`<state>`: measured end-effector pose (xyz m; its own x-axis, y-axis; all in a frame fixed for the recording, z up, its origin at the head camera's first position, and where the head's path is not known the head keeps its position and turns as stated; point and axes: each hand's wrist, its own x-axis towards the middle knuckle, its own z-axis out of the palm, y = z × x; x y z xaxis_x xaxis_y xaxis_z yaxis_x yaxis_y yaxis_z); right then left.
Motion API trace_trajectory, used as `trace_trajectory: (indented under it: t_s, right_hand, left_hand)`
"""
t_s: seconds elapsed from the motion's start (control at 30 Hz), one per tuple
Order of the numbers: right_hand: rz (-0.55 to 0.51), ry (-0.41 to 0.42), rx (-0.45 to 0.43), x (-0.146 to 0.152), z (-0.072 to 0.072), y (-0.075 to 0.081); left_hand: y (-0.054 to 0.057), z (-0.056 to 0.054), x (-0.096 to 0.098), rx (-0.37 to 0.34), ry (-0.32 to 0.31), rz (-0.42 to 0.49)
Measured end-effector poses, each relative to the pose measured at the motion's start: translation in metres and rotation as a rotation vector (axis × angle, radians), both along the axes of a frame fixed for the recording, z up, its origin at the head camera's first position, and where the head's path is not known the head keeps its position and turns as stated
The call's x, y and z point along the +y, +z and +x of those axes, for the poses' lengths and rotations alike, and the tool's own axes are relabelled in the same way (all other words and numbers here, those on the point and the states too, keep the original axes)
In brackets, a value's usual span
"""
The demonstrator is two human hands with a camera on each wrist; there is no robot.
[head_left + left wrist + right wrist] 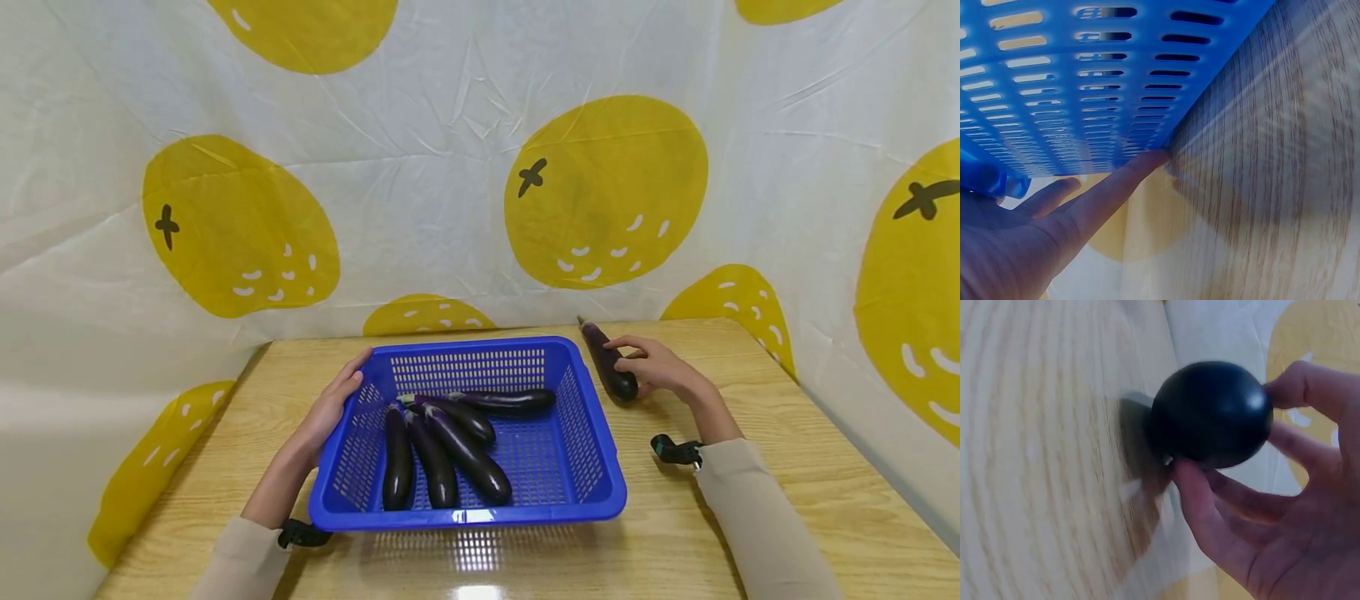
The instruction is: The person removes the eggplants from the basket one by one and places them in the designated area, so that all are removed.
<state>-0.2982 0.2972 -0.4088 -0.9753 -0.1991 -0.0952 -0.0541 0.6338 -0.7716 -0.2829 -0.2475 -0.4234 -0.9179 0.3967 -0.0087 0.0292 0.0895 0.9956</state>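
Note:
A blue plastic basket [470,518] with slotted walls stands on the table, and several dark purple eggplants [468,454] lie inside it. My left hand [330,412] rests against the basket's left side. In the left wrist view its fingers [1107,197] stretch fairly straight along the outer wall, one fingertip low by the tabletop. To the right of the basket, my right hand [660,367] holds a single eggplant [607,362] near its rounded end, stem pointing away. The right wrist view shows fingers and thumb on different sides of that eggplant's dark end [1213,415].
The wood-grain table [675,533] runs under both arms. At its back and sides hangs a pale cloth [420,192] printed with large yellow fruit. A black strap device [675,450] sits at the right wrist, another [303,533] at the left.

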Motion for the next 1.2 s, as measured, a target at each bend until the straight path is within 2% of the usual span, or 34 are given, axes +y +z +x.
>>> trace_trajectory:
  t_s: [0.13, 0.33, 0.6, 0.93, 1.2]
  right_hand:
    - [0.021, -0.019, 0.001, -0.005, -0.002, 0.0]
    - [0.053, 0.006, 0.003, -0.011, -0.003, 0.003]
    - [0.078, -0.074, 0.003, -0.008, -0.001, 0.003]
    - [0.056, -0.017, -0.052, -0.009, -0.002, 0.005]
    - [0.046, -0.01, -0.031, -0.006, 0.001, 0.006]
  left_hand:
    - [-0.001, -0.001, -0.001, 0.004, -0.003, 0.001]
    - [-0.001, -0.002, -0.001, 0.011, 0.001, -0.01]
    - [0.0, -0.001, -0.001, 0.013, 0.002, -0.016]
    - [0.001, 0.0, -0.001, 0.023, 0.008, -0.019]
    - [0.001, 0.0, 0.0, 0.031, 0.011, -0.032]
